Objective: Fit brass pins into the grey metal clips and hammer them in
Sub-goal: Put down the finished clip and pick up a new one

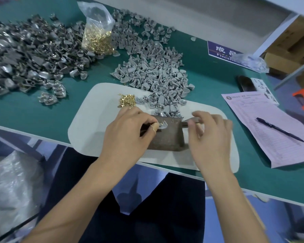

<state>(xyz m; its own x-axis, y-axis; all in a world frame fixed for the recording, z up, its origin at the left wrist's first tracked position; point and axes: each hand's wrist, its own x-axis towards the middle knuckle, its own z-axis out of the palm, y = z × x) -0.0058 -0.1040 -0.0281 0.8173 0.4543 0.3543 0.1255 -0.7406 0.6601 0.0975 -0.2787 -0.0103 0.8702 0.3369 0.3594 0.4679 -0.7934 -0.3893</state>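
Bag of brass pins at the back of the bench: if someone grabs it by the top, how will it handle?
The bag of brass pins is thin clear plastic, so it will probably sag and shift. Its lower half is packed with pins, so it is likely heavy for its size. The top looks open; tipping may spill pins onto the green mat.

Even soft light; edges bowed; slight blur

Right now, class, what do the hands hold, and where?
Left hand pinches a grey clip by its edge on the metal block. Right hand's hold cannot be told.
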